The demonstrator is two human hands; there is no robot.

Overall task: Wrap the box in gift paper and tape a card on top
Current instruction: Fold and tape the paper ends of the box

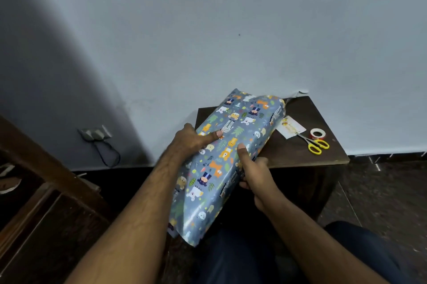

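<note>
- I see dark trousers [242, 258] nearest, a person seated, forearms reaching forward.
- Box [221, 159] in gift paper [196, 214]: long blue animal-print bundle, tilted, near end hanging over the lap, far end over the tabletop [307, 159]. I can't tell if it rests on it.
- Near end of paper looks loose and unfolded; no tape visible on it. I judge the body wrap roughly done, ends still to close.
- Right hand [256, 177] curled round the bundle's right edge, thumb pressed on top.
- Left hand [194, 140] on the left side, thumb flat across the top face; other fingers hidden behind, looks like a grip.
- Further back on tabletop, right of the bundle: card [291, 129], yellow scissors [316, 144], red tape roll [317, 133], all untouched.
- Left to do, my read: fold and tape ends, then tape card on.
</note>
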